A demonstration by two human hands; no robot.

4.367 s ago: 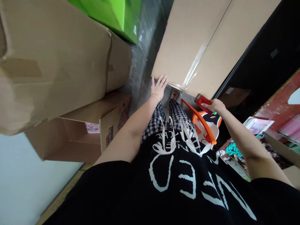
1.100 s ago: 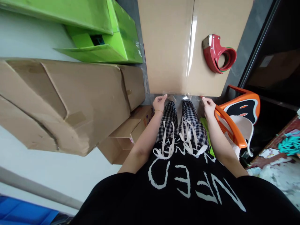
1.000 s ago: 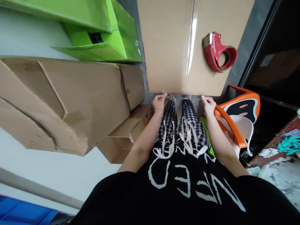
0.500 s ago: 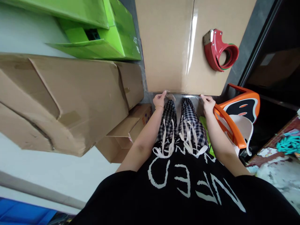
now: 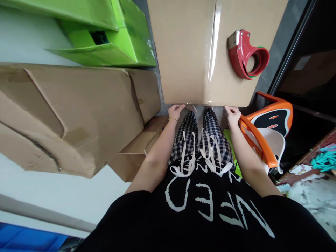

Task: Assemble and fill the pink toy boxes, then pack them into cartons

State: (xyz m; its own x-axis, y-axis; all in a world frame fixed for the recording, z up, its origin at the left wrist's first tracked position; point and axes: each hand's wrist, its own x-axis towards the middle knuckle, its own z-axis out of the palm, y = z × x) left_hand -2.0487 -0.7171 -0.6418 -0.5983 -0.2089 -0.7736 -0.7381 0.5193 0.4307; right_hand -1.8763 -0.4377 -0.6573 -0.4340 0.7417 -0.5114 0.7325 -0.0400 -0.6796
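A large cardboard box (image 5: 183,52) stands in front of me, its top seam covered by a shiny strip of clear tape (image 5: 212,52). On the right side of the box top lies a red tape dispenser (image 5: 248,54). My left hand (image 5: 175,111) is at the left end of the box's near edge with its fingers curled against it. My right hand (image 5: 233,113) is at the right end of that same edge, fingers bent onto it. Clear tape runs along the edge between my hands.
A big, dented cardboard carton (image 5: 70,112) and a smaller open one (image 5: 136,150) crowd the left. Green boxes (image 5: 105,38) lie beyond them. An orange plastic chair (image 5: 267,129) stands close on my right, with clutter (image 5: 322,161) past it.
Earlier my right hand held the tape dispenser at the box edge; now it lies on the box top. In the last second both hands stayed at the near edge, shifting only slightly.
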